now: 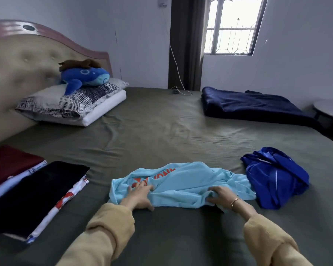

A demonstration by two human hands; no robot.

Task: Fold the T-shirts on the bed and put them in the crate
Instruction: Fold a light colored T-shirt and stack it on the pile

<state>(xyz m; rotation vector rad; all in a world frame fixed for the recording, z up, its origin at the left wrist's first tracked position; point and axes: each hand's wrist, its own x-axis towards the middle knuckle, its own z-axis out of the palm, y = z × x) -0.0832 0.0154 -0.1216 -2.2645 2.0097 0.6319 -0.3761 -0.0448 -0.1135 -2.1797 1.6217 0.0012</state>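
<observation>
- Two hands in tan sleeves are reaching in from the near edge of the bed [161,121], nearest the camera, both working on one light blue T-shirt [183,183].
- At the bed's near left corner, one stack of folded shirts [33,191] is lying: a dark red one at the far left, a white printed one showing beneath, and a black one on top; blue script on the white edge is too small to read.
- Toward the far left corner, two pillows [73,104] are sitting stacked against the headboard [27,60], carrying one blue plush whale [85,76] with a brown plush toy on top of it.
- Left hand [140,196] is resting on the light blue T-shirt's left part, fingers bunching a fold of cloth beside the orange print.
- That T-shirt is lying crumpled near the middle of the near edge, spreading away from both hands; its orange lettering is creased and only partly showing, so it cannot be read.
- Right hand [221,195], wearing a thin bracelet, is pinching the shirt's near hem between curled fingers and thumb.
- Just right of it, one royal blue T-shirt [275,177] is lying in a heap, touching the light blue one.
- At the far right corner, one dark navy blanket [254,106] is lying folded.
</observation>
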